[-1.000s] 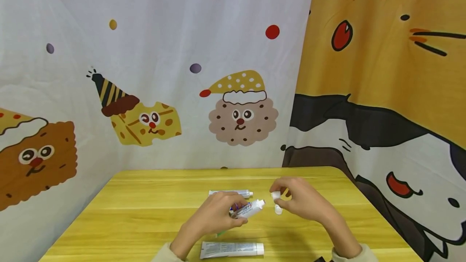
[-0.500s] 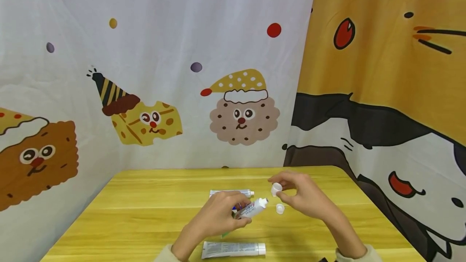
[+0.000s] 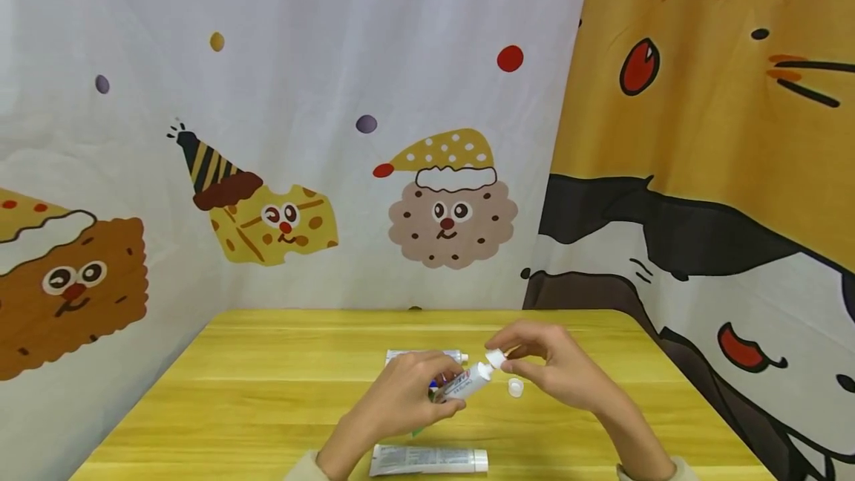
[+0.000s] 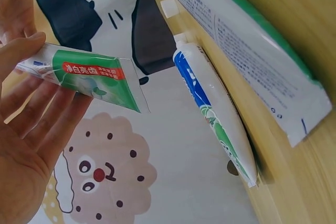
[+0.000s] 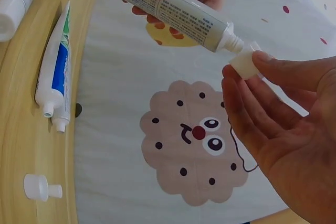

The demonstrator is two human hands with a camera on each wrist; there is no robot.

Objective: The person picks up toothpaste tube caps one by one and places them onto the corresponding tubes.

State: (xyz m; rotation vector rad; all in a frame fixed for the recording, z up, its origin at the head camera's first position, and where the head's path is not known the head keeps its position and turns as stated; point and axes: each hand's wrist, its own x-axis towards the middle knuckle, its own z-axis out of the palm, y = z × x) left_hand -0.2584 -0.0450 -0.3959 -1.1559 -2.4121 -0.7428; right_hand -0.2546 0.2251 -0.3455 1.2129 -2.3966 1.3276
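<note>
My left hand (image 3: 407, 392) grips a toothpaste tube (image 3: 467, 381), its bare nozzle tilted up to the right. In the left wrist view this tube (image 4: 94, 74) has a green end with a red band. The right hand (image 3: 561, 366) pinches a white cap (image 3: 496, 358) between thumb and fingers. In the right wrist view, that cap (image 5: 245, 64) is at the tip of the threaded nozzle (image 5: 230, 42), its open side towards it; how far it sits over the threads is hard to see. Another white cap (image 3: 515, 387) lies on the table below the right hand.
A capped toothpaste tube (image 3: 427, 459) lies near the front of the wooden table (image 3: 267, 370). Behind the left hand is an uncapped tube (image 3: 434, 355); a blue, white and green uncapped tube (image 5: 54, 72) lies close to it. A printed curtain (image 3: 300, 95) hangs beyond the table.
My right hand has turned the cap and brought it left, from apart to the nozzle's tip. The left hand keeps hold of the tube, shifting slightly right.
</note>
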